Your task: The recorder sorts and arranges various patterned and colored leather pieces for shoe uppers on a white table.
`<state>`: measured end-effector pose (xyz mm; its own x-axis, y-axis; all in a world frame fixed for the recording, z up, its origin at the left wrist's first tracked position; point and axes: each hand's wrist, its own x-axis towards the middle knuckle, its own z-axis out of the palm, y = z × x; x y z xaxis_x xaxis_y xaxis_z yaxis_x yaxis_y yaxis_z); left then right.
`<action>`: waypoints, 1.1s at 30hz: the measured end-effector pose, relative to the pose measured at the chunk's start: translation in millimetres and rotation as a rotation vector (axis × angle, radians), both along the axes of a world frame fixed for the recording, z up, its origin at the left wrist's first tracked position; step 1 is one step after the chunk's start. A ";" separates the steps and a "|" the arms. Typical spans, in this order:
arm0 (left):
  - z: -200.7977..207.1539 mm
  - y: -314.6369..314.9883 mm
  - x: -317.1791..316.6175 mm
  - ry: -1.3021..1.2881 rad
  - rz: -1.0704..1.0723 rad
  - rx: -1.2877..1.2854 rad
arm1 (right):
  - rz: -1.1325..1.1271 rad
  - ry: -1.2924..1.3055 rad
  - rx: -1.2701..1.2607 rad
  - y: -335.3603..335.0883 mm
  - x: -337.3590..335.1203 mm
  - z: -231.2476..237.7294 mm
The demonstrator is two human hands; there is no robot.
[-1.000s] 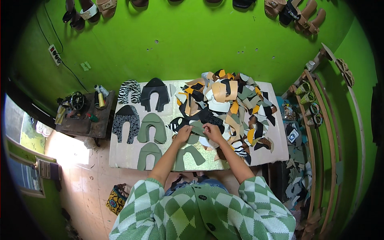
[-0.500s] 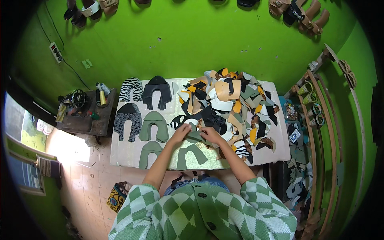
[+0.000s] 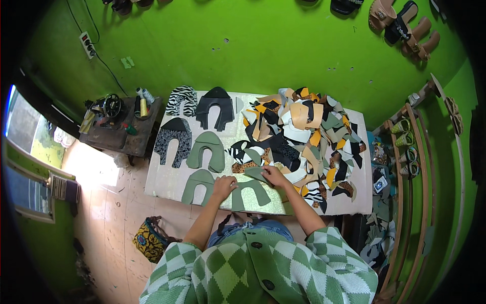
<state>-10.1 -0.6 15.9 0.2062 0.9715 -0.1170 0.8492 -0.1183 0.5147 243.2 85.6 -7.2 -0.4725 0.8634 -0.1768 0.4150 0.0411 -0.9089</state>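
The small green piece [image 3: 255, 173] is just left of the right hand [image 3: 274, 175], at the near left edge of the heap of mixed scraps [image 3: 304, 121]. That hand's thumb and fingers are together on the piece's right end, and the rest of it sticks out toward the left. Another green scrap [image 3: 252, 156] lies just beyond it, beside a leopard-print scrap [image 3: 243, 166].

The left hand [image 3: 224, 187] is lower on the table [image 3: 167, 182], its fingers loosely curled, between the lower green arch [image 3: 198, 185] and the green U-shaped piece [image 3: 256, 189]. From here I can't tell whether its fingertips touch that U-shaped piece or sit just above it, nor whether they pinch anything. The small green piece is a little to the right of this hand and farther up the table.
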 end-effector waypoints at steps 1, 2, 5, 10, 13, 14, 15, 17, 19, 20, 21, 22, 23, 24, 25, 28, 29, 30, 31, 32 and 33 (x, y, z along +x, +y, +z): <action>0.6 -1.3 -1.1 0.018 0.053 -0.017 | 0.030 -0.013 0.006 0.5 -2.1 2.7; 1.2 -2.0 -2.1 0.036 0.105 -0.034 | 0.060 -0.026 0.013 1.7 -5.0 5.4; -7.2 -0.9 -7.2 -0.022 0.198 -0.103 | 0.151 -0.030 0.098 6.3 -15.3 10.7; -4.5 -4.5 -5.8 -0.030 0.230 0.095 | 0.197 -0.053 0.150 9.6 -35.9 19.5; 2.4 -3.9 -1.2 -0.141 0.246 0.133 | 0.238 -0.087 0.152 10.2 -44.9 21.6; 5.3 -3.0 -0.4 -0.240 0.257 0.083 | 0.266 -0.096 0.142 9.6 -47.2 22.4; 8.0 -1.0 0.8 -0.240 0.260 0.084 | 0.268 -0.096 0.142 9.8 -47.7 20.4; 13.6 2.2 2.9 -0.412 0.309 -0.150 | 0.284 -0.065 0.154 10.2 -48.6 16.6; 4.3 -0.3 1.5 -0.441 0.329 -0.069 | 0.283 -0.053 0.145 9.4 -51.0 13.6; -0.3 -1.7 1.1 -0.471 0.344 0.010 | 0.278 -0.042 0.135 8.6 -51.7 12.1; -5.1 -2.8 1.4 -0.470 0.344 0.009 | 0.277 -0.042 0.135 8.1 -49.7 8.3; -9.8 -4.0 1.7 -0.497 0.388 -0.020 | 0.297 -0.051 0.092 7.9 -46.2 4.9; -14.5 -5.3 1.6 -0.525 0.432 -0.050 | 0.318 -0.060 0.048 7.4 -42.8 1.5; -15.3 -6.9 1.8 -0.524 0.434 -0.051 | 0.319 -0.059 0.046 5.9 -40.4 0.5; -16.1 -8.5 1.9 -0.524 0.450 -0.058 | 0.293 -0.011 -0.013 4.3 -38.4 -0.4; -19.8 -12.1 3.2 -0.546 0.465 -0.044 | 0.259 0.004 -0.029 2.2 -39.4 -3.1; -21.3 -12.8 4.0 -0.567 0.462 -0.023 | 0.250 -0.029 0.016 1.7 -40.2 -3.8; -25.6 -12.4 3.8 -0.567 0.465 -0.021 | 0.254 -0.029 0.016 2.0 -41.6 -4.1; -29.9 -11.2 4.2 -0.526 0.470 0.037 | 0.209 -0.034 0.022 2.4 -43.0 -4.2; -34.0 -10.9 4.2 -0.484 0.475 0.095 | 0.165 -0.038 0.028 2.7 -44.5 -4.4; -33.5 -9.9 5.6 -0.485 0.476 0.094 | 0.166 -0.040 0.027 2.5 -44.6 -5.1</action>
<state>-4.4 -10.6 -17.7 -0.2378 0.9708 -0.0300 0.4955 0.1478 0.8559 198.7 88.1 -12.3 -0.6019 0.7789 -0.1760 0.4361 0.1360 -0.8896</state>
